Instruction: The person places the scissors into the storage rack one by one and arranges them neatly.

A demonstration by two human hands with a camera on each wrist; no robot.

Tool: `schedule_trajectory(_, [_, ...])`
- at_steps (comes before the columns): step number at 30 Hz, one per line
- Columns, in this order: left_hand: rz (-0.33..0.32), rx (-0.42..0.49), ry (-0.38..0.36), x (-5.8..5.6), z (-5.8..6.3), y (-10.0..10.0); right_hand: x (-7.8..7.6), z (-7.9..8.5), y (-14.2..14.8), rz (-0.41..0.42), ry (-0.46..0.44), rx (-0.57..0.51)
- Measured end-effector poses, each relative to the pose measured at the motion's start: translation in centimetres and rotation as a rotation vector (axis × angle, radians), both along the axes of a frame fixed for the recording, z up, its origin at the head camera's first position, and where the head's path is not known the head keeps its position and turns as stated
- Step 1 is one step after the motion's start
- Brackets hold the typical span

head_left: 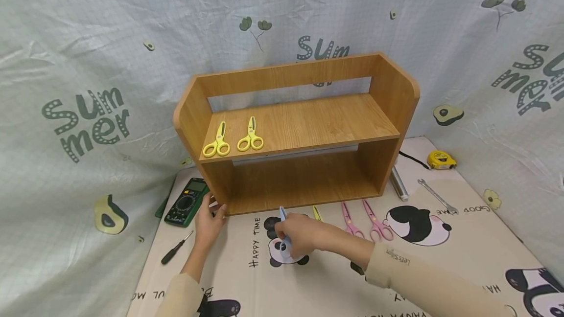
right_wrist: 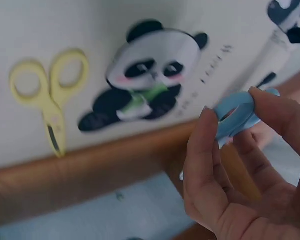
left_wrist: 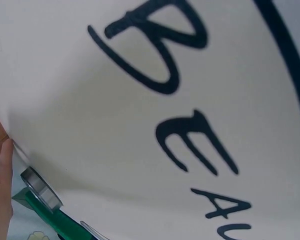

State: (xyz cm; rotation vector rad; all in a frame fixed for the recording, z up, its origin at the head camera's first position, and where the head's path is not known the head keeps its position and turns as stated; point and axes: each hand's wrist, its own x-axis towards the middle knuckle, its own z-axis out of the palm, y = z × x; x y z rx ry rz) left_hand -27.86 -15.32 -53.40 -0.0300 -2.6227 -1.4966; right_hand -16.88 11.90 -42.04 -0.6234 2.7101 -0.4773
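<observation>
My right hand [head_left: 301, 234] pinches light-blue scissors [right_wrist: 236, 114] by the handle loops, with the blade [head_left: 282, 213] pointing at the shelf's front edge. The wooden two-tier shelf [head_left: 304, 180] stands on the table. At its lower left corner my left hand [head_left: 209, 224] touches the wood, one finger fairly straight in the left wrist view. Two yellow scissors [head_left: 250, 134] lie on the upper tier's left part. Before the shelf lie another yellow pair of scissors [right_wrist: 52, 102], partly behind my right hand in the head view, and two pink scissors [head_left: 378, 223].
Left of the shelf are a green multimeter [head_left: 187, 203], a screwdriver [head_left: 176, 248] and a roll of tape [left_wrist: 41, 189]. To the right lie a metal tube [head_left: 398, 184], a wrench [head_left: 437, 196] and a yellow tape measure [head_left: 441, 160]. A printed curtain [head_left: 264, 9] hangs behind.
</observation>
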Motion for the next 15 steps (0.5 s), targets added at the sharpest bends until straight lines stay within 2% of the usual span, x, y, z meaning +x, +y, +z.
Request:
schedule_trajectory(7, [-0.015,0.005,0.005,-0.1,-0.2,0.0,0.5,4.8,0.7,0.047,-0.01,-0.021])
schedule_trajectory(15, [-0.011,0.006,0.009,-0.1,-0.1,0.0,0.5,11.5,1.2,0.041,-0.018,0.019])
